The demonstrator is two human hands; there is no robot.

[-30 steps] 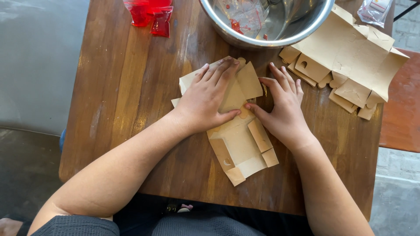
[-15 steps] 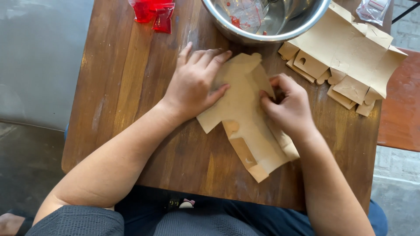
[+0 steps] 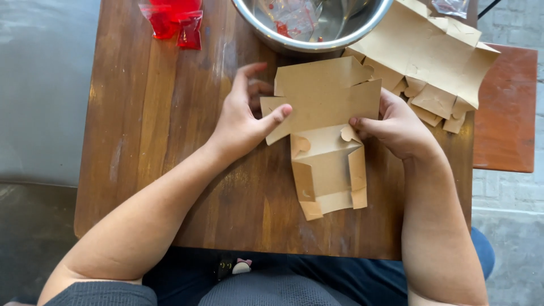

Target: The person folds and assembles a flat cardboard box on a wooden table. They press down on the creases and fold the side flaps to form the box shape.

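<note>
A brown cardboard box blank (image 3: pixel 326 127), partly folded, lies on the wooden table (image 3: pixel 158 141) in front of me. My left hand (image 3: pixel 246 116) grips its left edge, thumb on top and fingers behind the raised panel. My right hand (image 3: pixel 396 127) pinches its right edge near a round tab. The upper panel stands lifted toward the bowl; the lower flaps rest on the table, pointing at me.
A steel bowl (image 3: pixel 317 39) holding small plastic packets sits at the table's far edge. A stack of flat brown box blanks (image 3: pixel 436 56) lies at the far right. Red plastic packets (image 3: pixel 175 22) lie far left. A reddish bench (image 3: pixel 504 107) adjoins on the right.
The blank was pressed flat under both palms, then lifted and turned. Now it is square to me, with both hands holding its opposite side edges and the top panel raised.
</note>
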